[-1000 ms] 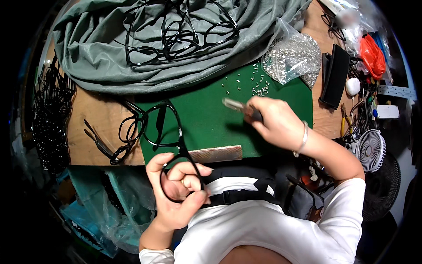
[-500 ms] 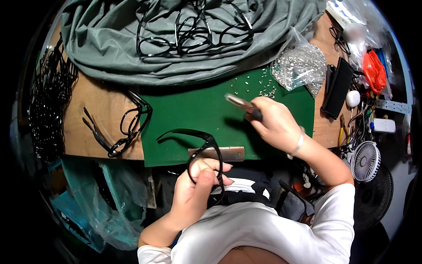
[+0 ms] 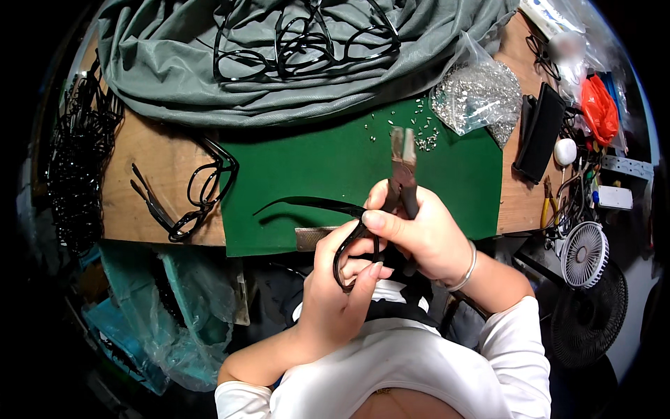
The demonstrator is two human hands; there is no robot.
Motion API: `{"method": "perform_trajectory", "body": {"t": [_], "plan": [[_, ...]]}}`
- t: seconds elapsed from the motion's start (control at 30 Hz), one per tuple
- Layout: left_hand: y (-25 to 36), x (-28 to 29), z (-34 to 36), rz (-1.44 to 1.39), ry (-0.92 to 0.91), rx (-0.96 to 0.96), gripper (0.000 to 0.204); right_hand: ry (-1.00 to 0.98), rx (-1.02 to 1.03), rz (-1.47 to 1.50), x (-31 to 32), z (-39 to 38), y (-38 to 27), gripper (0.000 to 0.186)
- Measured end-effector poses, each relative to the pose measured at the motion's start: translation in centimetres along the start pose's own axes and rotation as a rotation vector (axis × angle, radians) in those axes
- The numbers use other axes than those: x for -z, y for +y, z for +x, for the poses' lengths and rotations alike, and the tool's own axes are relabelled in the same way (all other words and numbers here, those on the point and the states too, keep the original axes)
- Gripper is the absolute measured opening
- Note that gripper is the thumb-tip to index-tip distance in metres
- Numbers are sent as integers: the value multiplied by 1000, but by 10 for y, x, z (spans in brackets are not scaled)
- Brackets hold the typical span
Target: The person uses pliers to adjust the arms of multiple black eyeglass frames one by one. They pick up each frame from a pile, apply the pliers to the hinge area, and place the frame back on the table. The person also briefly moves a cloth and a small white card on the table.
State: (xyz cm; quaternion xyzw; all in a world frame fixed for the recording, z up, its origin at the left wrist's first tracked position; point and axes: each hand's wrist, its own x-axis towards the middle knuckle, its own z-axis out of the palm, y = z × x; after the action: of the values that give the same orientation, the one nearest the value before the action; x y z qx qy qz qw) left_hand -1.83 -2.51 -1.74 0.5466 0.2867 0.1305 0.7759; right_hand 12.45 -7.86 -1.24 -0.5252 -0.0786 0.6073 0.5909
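Over the mat's near edge, my left hand point(image 3: 329, 290) grips a black eyeglass frame point(image 3: 317, 203) by its rim. One temple arm of the frame reaches out to the left. My right hand point(image 3: 438, 237) is wrapped round a pair of pliers point(image 3: 403, 164), whose metal jaws point away from me and look slightly parted. The right thumb and a finger meet the frame at its hinge corner, so both hands are at the glasses. Fingers hide much of the rims. Small metal pieces point(image 3: 426, 143) lie scattered just beyond the jaws.
A green mat point(image 3: 293, 160) covers the middle of the wooden table. Grey cloth point(image 3: 174, 91) at the back bears several black frames point(image 3: 307, 59). More glasses point(image 3: 202, 192) rest at left, beside a heap of black frames point(image 3: 77, 167). A bag of metal pieces point(image 3: 478, 98) and a small fan point(image 3: 585, 255) are at right.
My right hand has come down and left to the glasses, and the pliers have turned to point straight away from me. My left hand has moved slightly right with the frame.
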Motion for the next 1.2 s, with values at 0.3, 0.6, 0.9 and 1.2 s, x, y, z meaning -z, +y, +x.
{"method": "perform_trajectory", "body": {"t": [0.3, 0.6, 0.9, 1.2], "plan": [[34, 21, 2, -342, -182, 257, 52, -137, -249, 68, 2, -4, -13, 20], [46, 40, -3, -358, -281, 349, 50, -388, -233, -761, 24, -28, -40, 23], [47, 38, -5, -307, -270, 389, 42, -534, -208, -970, 11, -19, -55, 30], [44, 27, -8, -284, -213, 401, 44, -237, 71, -1390, 9, -26, -33, 29]]}}
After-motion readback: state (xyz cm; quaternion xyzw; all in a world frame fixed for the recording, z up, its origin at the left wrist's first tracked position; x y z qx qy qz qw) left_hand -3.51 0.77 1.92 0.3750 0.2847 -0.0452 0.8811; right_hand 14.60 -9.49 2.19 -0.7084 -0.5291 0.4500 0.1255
